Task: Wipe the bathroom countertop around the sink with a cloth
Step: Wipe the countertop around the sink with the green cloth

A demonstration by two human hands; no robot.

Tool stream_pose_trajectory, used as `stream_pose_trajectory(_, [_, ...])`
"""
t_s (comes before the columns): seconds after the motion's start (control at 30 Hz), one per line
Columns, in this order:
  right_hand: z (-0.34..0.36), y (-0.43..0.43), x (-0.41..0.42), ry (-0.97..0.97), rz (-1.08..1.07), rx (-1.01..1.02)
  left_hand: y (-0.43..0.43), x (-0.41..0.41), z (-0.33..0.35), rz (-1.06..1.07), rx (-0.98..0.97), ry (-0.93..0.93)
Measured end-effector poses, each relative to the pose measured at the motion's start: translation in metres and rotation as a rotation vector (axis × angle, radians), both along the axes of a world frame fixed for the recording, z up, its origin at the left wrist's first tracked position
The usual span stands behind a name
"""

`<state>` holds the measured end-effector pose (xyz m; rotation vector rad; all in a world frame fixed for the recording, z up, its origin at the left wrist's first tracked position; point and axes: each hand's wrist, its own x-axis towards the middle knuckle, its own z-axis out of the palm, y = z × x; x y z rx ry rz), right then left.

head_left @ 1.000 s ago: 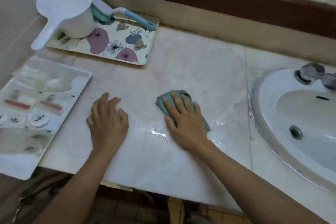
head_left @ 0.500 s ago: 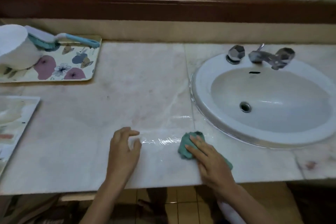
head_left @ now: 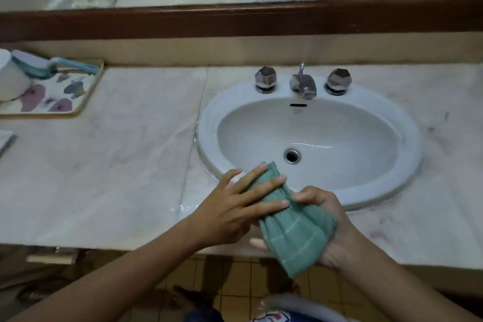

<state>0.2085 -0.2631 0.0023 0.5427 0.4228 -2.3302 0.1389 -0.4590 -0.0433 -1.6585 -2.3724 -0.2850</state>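
While it hangs clear of the marble, cloth (head_left: 295,238): green and bunched lengthwise, held in the air just in front of the sink's (head_left: 407,138) near rim, touching no surface.
Right hand (head_left: 332,227): fingers curled round the lower bundle from beneath, gripping it.
Left hand (head_left: 230,214): fingers straight and slightly spread across the cloth's upper end. A pale tip at the near edge may be its thumb; whether it pinches cannot be told.
Countertop (head_left: 117,165): marble, with a wet sheen (head_left: 183,208) left of the sink beside the near rim. The stretch right of the sink looks dry and smudged, likely unwiped.
Step in hand: apparently refolding for a fresh face.
Doing it well: fold to a flat pad, clean side out, with no loose tail. Set it down right of the sink, press with a flat palm, and follow the rim's curve in overlapping passes, reaching behind the faucet (head_left: 303,85) too.
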Motion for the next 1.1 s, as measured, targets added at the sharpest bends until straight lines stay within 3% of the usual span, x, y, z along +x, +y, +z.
stream_pose_trajectory(0.1, [0.014,0.038,0.012,0.091,0.238,0.076,0.033,-0.007,0.011,-0.028,-0.087,0.006])
stream_pose_trajectory(0.23, [0.030,0.067,0.003,0.166,0.354,0.019,0.077,-0.005,0.021,0.026,0.085,0.028])
stream_pose_trajectory(0.33, [0.041,0.086,-0.025,0.261,0.474,0.168,0.103,-0.027,0.041,-0.007,0.157,0.103])
stream_pose_trajectory(0.4, [0.051,0.097,-0.046,0.340,0.574,0.466,0.113,-0.052,0.051,-0.047,0.108,0.134])
stream_pose_trajectory(0.5, [0.061,0.109,-0.082,0.448,0.696,1.105,0.131,-0.088,0.073,-0.005,-0.090,0.157])
stream_pose_trajectory(0.67, [0.064,0.107,-0.123,0.708,0.740,1.940,0.177,-0.109,0.111,0.338,-0.449,0.024])
stream_pose_trajectory(0.77, [0.054,0.115,-0.135,0.909,0.748,2.262,0.189,-0.116,0.099,0.442,-0.439,-0.285])
stream_pose_trajectory(0.9, [0.039,0.125,-0.144,1.198,0.773,2.510,0.192,-0.119,0.081,0.514,-0.207,-1.098])
stream_pose_trajectory(0.97, [0.033,0.131,-0.151,1.328,0.711,2.554,0.193,-0.116,0.074,0.543,-0.095,-1.482])
stream_pose_trajectory(1.1, [0.026,0.139,-0.159,1.563,0.678,2.545,0.193,-0.110,0.060,0.464,-0.046,-2.082])
